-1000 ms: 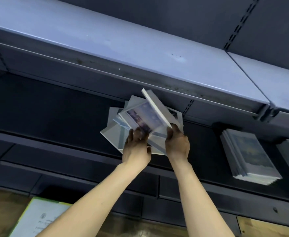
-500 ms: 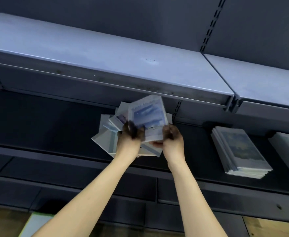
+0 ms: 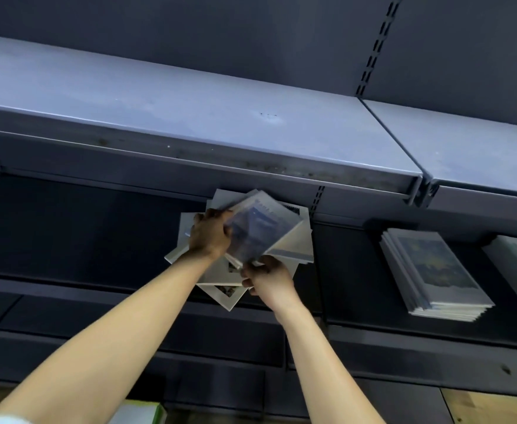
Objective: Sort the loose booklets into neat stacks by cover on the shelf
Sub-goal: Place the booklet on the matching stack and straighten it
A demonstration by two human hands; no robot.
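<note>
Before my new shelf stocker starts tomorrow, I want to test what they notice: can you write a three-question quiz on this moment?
1. True or false: the neat stack of booklets lies left of the loose pile.
2. Which hand grips the tilted top booklet at its upper left edge?
A. left hand
B. right hand
3. Fill in: the metal shelf above holds ___ booklets in view.

Key: 1 false; 2 A; 3 no
</note>
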